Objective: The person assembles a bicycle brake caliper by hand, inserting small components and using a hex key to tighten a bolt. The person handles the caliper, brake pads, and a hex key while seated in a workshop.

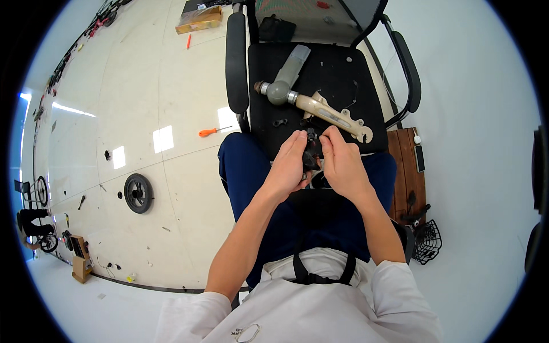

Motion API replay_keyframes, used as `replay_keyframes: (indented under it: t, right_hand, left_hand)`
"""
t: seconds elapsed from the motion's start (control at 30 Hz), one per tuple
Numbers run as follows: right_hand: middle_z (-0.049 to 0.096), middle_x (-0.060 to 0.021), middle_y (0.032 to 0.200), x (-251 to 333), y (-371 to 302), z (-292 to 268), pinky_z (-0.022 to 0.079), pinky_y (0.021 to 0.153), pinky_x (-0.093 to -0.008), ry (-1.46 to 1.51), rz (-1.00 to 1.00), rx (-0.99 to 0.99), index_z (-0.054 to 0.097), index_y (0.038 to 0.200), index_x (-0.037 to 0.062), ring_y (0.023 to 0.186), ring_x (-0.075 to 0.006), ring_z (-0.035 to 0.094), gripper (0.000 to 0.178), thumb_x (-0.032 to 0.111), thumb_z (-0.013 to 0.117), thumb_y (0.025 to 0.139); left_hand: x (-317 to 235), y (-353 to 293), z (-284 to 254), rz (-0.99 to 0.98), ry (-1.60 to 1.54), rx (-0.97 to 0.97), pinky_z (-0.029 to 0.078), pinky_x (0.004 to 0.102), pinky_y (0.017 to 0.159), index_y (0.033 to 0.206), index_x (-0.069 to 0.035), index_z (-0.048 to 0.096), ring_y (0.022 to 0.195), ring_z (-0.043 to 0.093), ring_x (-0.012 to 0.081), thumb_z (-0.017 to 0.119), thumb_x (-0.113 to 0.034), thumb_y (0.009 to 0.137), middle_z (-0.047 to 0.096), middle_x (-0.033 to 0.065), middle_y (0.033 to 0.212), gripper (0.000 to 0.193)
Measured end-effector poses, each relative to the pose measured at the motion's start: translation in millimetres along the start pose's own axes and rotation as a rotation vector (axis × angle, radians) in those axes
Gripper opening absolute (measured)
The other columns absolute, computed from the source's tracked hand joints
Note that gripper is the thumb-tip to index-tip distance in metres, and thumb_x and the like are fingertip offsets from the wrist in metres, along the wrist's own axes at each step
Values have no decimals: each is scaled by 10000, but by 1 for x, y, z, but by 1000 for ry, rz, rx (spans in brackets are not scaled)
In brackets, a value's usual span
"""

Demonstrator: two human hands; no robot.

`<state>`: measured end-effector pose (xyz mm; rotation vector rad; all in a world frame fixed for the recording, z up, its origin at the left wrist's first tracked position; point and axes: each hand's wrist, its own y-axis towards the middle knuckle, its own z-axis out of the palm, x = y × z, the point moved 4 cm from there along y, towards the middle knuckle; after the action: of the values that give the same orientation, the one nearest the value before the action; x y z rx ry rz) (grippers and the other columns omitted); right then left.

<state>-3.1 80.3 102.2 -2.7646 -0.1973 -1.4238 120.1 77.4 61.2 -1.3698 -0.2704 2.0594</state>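
My left hand [287, 163] is closed around a small black mechanical part [310, 159], held low over my lap. The part's exact kind is hard to make out, since my fingers cover much of it. Close beside it, my right hand [341, 163] has its thumb and fingers pinched together at the part's upper end; whatever lies between those fingertips is hidden. Just beyond both hands, on the black chair seat [337, 68], lies a beige metal bracket with a tube [331, 114], joined to a grey ball-shaped joint and arm [280, 91]. A small black clip-like piece [279, 122] rests nearer me.
On the tiled floor to the left are an orange screwdriver [208, 132] and a small black wheel [138, 193]. Armrests [236, 63] flank the seat. At right stand a wooden board [405, 171] and a black wire basket [428, 242]. Far left, another person [34, 223] is beside a bicycle.
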Motion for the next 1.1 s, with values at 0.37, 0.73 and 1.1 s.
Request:
replay_keyframes:
  t: [0.37,0.73,1.1]
  right_hand:
    - [578,-236,636,-8,2,-9,454,533,-472,-115,-132,150,480,936,10,610,-434,604,110,105,498,987]
    - [495,-40,525,-2,-6,-49,393,396,-320,-782,-929,408,517,721,105,449,-202,562,343,372,658,883]
    - [574,-150,1195,-18,-7,-63,479,878,-362,-81,-307,-578,535,1261,-7,1031,-243,590,538,184,760,811]
  left_hand:
    - [3,-1,1,-103,38,69,229,201,321,971,-76,506,371,340,71,248,-441,1073,518,58,625,458]
    - [16,-7,4,-366,229,437,206,208,304,946,-64,557,336,310,60,295,-436,1064,534,46,593,470]
    - [5,4,9,242,188,152,311,203,390,1003,-76,524,458,438,65,285,-368,1067,571,28,697,382]
